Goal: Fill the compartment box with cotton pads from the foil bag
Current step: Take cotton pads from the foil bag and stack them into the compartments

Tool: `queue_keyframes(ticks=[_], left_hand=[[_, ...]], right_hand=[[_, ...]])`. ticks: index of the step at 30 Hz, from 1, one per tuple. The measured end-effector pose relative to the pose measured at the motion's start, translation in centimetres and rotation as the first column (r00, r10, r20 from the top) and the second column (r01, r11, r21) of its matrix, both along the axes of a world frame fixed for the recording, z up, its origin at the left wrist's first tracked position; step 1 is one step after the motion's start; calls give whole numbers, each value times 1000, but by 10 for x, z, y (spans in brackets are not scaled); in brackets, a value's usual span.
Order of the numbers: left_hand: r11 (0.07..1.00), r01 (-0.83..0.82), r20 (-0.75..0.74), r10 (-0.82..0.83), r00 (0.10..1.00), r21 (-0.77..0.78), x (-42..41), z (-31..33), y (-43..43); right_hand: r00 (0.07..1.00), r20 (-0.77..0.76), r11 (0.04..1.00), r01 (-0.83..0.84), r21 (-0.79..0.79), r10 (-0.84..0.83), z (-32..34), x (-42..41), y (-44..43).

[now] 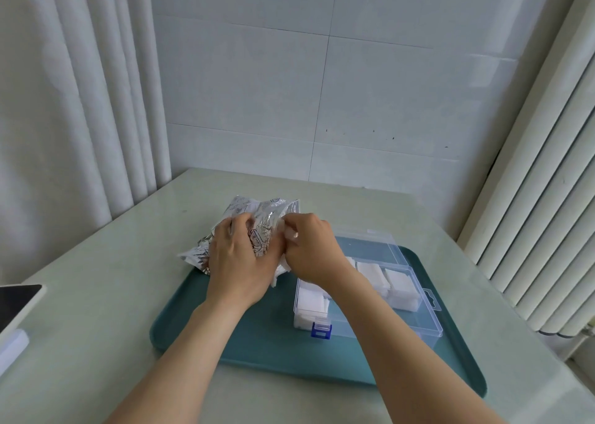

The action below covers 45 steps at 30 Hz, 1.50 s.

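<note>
As the foil bag (257, 209) lies now: crumpled, straddling the far left rim of the teal tray (264, 336) and the bench (96, 278), mouth turned towards the box.
Left hand (238, 262): down on the bag, fingers curled into the foil, pinning it in place.
Right hand (312, 253): clenched round a wad of white cotton pads (291, 233) right at the bag's mouth. More white pokes out beneath the two hands, and whether the wad is clear of the foil I can't quite tell from this angle.
Compartment box (429, 322): clear plastic, on the right half of the tray, lid (367, 246) open towards the wall, blue latch (321, 330) at the near left corner. Stacks of pads already sit in several compartments, though the right forearm hides part of the row.
Handling: featherweight and soft, these pads. They'll squash, cling and peel off a stack, so I'd take them as a block, thumb and fingers on the flat faces, never by a corner. The foil looks slick and crackly, so it wants that second hand on it.
Room: a short hop from bag to box, nothing between them. Mind the box walls and dividers on the way in. A dark tablet (17, 303) lies well off at the left bench edge, and a radiator (531, 230) stands well to the right.
</note>
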<state>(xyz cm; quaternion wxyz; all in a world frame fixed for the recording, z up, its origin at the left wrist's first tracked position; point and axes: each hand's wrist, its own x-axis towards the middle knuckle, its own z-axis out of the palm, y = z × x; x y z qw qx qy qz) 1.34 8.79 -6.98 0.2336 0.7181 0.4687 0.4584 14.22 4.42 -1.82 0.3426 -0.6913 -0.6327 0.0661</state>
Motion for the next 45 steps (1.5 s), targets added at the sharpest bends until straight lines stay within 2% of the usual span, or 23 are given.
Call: queue_keyframes(ticks=[3, 7, 10, 15, 19, 22, 25, 29, 33, 36, 41, 45], left_hand=[[997, -13, -46, 16, 999, 79, 0, -3, 3], [988, 67, -167, -43, 985, 142, 1, -8, 7], [966, 123, -182, -81, 980, 228, 0, -6, 6], [943, 200, -243, -135, 961, 265, 0, -6, 1], [937, 205, -228, -141, 963, 283, 0, -6, 1], [947, 195, -224, -138, 965, 254, 0, -6, 0], [951, 179, -227, -121, 966, 251, 0, -6, 0], [950, 136, -219, -75, 973, 281, 2, -7, 0], [946, 130, -263, -50, 963, 298, 4, -7, -1], [943, 109, -330, 0, 944, 313, 4, -11, 4], [950, 131, -353, -23, 935, 284, 7, -10, 1], [936, 166, -321, -61, 945, 311, 8, -4, -7]], right_hand=[[991, -128, 1000, 28, -5, -29, -4, 5, 1], [972, -198, 988, 140, 62, -125, -4, 9, 5], [978, -185, 992, 106, 71, -91, 1, 12, 4], [986, -162, 994, -63, -85, 48, 5, 17, -4], [988, -156, 999, 0, -33, -5, 7, 17, -5], [992, -123, 998, 24, -56, -31, 9, 14, -6], [982, -169, 995, 75, -71, -87, 7, 18, -5], [930, -342, 991, 130, -33, -134, 10, 27, -2], [927, -345, 987, 158, -3, -150, 11, 32, 0], [901, -403, 984, 177, 7, -159, 13, 33, -7], [783, -615, 983, 175, 64, -99, 22, 37, -33], [719, -694, 994, 97, 45, -39, 22, 48, -51]])
